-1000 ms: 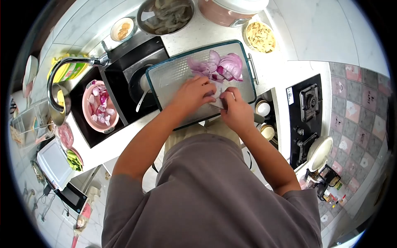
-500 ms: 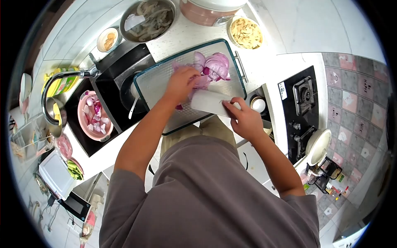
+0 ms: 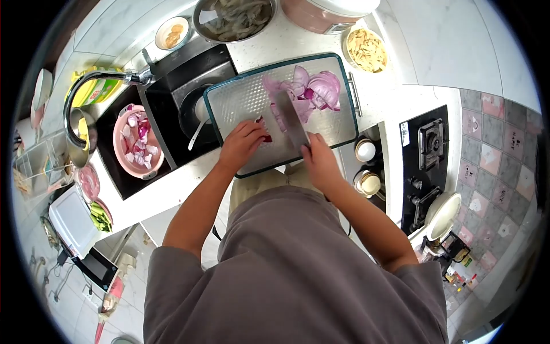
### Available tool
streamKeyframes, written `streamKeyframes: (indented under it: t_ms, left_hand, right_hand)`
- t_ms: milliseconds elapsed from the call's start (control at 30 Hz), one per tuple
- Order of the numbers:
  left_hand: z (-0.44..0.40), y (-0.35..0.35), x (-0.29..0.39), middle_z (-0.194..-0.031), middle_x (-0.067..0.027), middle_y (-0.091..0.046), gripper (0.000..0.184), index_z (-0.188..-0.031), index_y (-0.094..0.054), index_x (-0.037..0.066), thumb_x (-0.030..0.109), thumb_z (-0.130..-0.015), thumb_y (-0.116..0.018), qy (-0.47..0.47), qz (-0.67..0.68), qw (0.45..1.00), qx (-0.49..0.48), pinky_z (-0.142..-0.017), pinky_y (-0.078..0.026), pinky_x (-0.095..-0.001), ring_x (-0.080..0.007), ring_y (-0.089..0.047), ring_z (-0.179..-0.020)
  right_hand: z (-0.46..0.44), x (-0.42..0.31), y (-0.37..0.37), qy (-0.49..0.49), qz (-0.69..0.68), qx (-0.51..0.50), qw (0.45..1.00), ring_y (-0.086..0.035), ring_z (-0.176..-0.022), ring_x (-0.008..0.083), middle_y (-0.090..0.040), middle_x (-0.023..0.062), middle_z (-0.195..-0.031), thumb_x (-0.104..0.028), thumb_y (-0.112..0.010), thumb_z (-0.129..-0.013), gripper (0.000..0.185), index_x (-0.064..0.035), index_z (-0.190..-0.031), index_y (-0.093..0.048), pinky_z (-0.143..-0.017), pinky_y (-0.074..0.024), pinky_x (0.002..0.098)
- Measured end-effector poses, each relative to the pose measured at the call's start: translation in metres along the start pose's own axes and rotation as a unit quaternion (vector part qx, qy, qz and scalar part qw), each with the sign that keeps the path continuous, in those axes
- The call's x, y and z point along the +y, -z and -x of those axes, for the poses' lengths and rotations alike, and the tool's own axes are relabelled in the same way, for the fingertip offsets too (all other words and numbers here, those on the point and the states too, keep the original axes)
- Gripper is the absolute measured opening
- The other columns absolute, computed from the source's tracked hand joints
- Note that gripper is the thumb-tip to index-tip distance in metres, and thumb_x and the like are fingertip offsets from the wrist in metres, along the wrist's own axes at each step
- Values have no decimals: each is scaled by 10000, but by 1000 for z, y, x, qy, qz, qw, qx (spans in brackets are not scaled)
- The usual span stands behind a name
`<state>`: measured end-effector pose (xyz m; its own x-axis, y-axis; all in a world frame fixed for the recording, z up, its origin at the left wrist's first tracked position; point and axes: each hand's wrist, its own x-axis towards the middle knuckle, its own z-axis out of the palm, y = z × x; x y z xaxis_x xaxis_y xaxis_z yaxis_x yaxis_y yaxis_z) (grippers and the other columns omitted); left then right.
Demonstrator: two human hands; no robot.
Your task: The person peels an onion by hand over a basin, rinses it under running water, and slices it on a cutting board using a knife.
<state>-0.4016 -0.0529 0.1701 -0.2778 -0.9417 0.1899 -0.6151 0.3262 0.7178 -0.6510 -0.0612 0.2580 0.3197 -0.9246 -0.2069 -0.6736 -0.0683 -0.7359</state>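
Note:
My right hand (image 3: 322,165) is closed around the handle of a cleaver (image 3: 291,120), its broad blade tilted over the cutting board (image 3: 240,94). Cut red onion (image 3: 321,90) is heaped beyond the blade, and some slices lie against its left side. On the near left part of the board, my left hand (image 3: 240,144) has its fingers drawn together on a dark red onion piece (image 3: 266,132). That piece is partly hidden by the fingertips.
Left of the board is a black sink (image 3: 186,74) with a pink basin (image 3: 121,155) of onion chunks. A bowl of shrimp (image 3: 197,26) and a bowl of pale slices (image 3: 366,50) stand at the back. To the right is a gas stove (image 3: 421,178).
My left hand has moved off the onion heap, toward me, onto the dark red piece. The cleaver has swung from lying nearly flat to pointing away, against the slices. The view has shifted.

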Motion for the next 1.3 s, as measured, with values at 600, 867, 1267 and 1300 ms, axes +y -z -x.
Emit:
streamKeyframes:
  t_ms: [600,867,1267,1300]
  left_hand:
    - [-4,-6,-2,-1142,-44,-666,216,-1027,-720,95,84,-812,-742,13,-5,1000,10,-920,-528,-384,-284,-590,-1099]
    - [-5,-7,-1,-1123,-40,-666,205,-993,-724,93,74,-791,-753,15,-2,1000,23,-910,-530,-380,-280,-593,-1078]
    - [-3,-7,-5,-1046,-20,-669,173,-947,-721,98,76,-779,-756,-2,-8,999,37,-883,-533,-370,-258,-610,-1043]
    - [-4,-5,-5,-1051,-19,-669,166,-949,-726,105,73,-787,-745,3,0,1000,28,-899,-530,-364,-253,-610,-1053]
  right_hand:
    - [5,-40,-28,-79,99,-157,980,-648,-858,517,-505,277,-1211,11,-526,-879,446,-6,-1316,-438,-727,-559,562]
    - [6,-18,-63,-68,98,-134,984,-648,-883,526,-511,309,-1180,51,-548,-856,416,59,-1244,-398,-717,-569,547]
    - [2,-21,-50,-95,64,-116,987,-626,-922,546,-510,299,-1216,-3,-558,-885,356,9,-1200,-393,-767,-540,597]
    - [2,-26,-46,-94,65,-115,987,-626,-922,546,-510,299,-1216,-3,-558,-885,356,9,-1200,-393,-767,-540,597]
